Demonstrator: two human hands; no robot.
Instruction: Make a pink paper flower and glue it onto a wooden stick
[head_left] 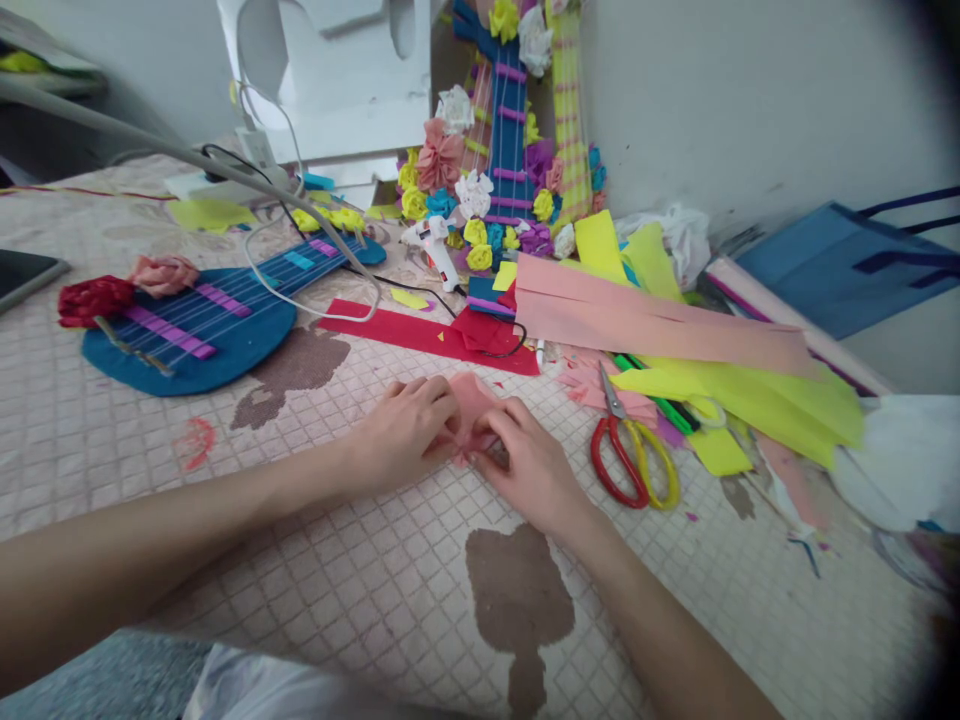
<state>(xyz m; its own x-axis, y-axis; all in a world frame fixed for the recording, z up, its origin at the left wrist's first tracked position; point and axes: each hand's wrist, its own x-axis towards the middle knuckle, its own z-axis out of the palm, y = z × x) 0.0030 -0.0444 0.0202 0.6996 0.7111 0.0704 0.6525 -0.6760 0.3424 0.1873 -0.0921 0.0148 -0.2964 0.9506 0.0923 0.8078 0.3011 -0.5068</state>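
Observation:
Both of my hands meet at the middle of the table over a small piece of pink felt [471,405]. My left hand [405,430] pinches its left side with curled fingers. My right hand [529,465] grips its right side, fingers folded over it. The felt is bunched and partly hidden between my fingers. Red and yellow scissors [630,455] lie just to the right of my right hand. Pink scraps [581,380] lie beside the scissors' blades.
A blue felt guitar [202,325] with a red and a pink rose lies at the left. A white glue gun [435,245] and its cord sit behind a red felt strip [405,330]. Pink and yellow felt sheets [675,340] pile at the right. An upright flower-covered guitar [510,140] stands at the back.

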